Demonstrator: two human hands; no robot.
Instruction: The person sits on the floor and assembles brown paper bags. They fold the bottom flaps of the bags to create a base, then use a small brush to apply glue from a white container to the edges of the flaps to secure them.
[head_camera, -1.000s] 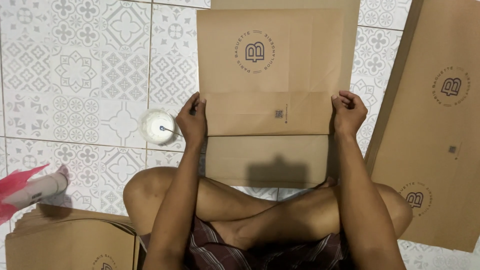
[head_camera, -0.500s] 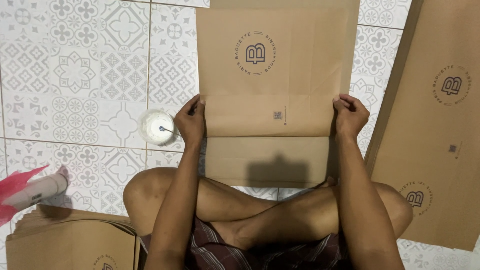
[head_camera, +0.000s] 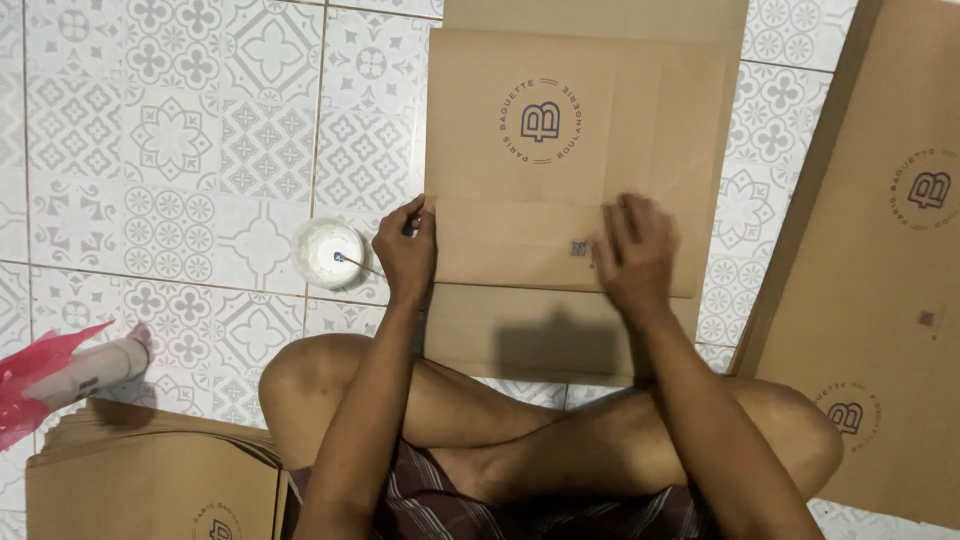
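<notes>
Hands (head_camera: 405, 250) pressing paper bag (head_camera: 570, 160).

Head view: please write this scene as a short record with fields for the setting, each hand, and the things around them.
setting: person sitting cross-legged on patterned grey-white tile floor
left hand: grips the left edge of the flat brown paper bag
right hand: lies flat, fingers spread, on the bag's folded lower flap
beside left hand: small round white pot with a thin stick in it
right side: stack of brown paper bags
lower left: second brown bag pile, pink-wrapped roll
</notes>
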